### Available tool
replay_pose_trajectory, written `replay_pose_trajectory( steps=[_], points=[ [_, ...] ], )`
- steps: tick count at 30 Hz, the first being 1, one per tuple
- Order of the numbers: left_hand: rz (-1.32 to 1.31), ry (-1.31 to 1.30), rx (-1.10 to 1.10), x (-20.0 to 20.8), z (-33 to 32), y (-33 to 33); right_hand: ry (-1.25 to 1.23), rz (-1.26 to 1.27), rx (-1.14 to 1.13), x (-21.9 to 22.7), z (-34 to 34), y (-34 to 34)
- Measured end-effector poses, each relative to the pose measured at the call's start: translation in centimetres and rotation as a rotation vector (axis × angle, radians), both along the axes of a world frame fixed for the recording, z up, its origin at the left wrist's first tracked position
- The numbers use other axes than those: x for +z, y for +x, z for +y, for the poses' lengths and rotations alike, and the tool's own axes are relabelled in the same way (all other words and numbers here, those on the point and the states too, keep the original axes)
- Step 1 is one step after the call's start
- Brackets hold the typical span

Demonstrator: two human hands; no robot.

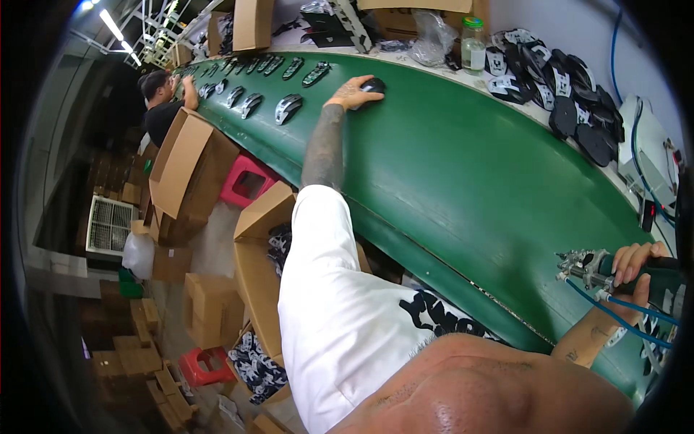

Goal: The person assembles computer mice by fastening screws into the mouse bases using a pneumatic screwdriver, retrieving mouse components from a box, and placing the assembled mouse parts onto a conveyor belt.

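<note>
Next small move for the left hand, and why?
Probably loosen the left hand and leave the black piece on the green belt: the piece appears to rest there, near the silver-and-black parts, while the right hand holds the blue-hosed tool well away from it.

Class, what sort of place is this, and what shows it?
Probably a factory assembly line: a long green work surface bears rows of similar small parts, with open cardboard boxes alongside.
</note>
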State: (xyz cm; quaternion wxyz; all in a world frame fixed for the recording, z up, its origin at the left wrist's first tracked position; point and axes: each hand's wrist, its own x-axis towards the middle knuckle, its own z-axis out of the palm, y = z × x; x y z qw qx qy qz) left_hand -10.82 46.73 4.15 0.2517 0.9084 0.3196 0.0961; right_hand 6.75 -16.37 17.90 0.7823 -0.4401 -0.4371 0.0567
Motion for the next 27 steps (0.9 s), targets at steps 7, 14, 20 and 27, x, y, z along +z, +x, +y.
replay_pose_trajectory(
  steps=[7,14,20,27],
  points=[
    [0.228,0.211,-0.144,2.9,-8.1,0.8,-0.04,0.004,0.041,-0.2,0.5,0.3],
    [-0.132,0.166,-0.174,1.6,-11.0,3.3,0.171,0.268,0.068,-0.3,1.4,-1.7],
    [-0.184,0.364,0.047,-0.8,-10.8,2.5,-0.381,-0.649,-0.817,1.7,-1.7,-4.9],
    [-0.179,0.556,0.065,-0.8,-13.3,5.4,0.128,-0.02,-0.84,-4.4,-17.9,7.0]
  ],
)
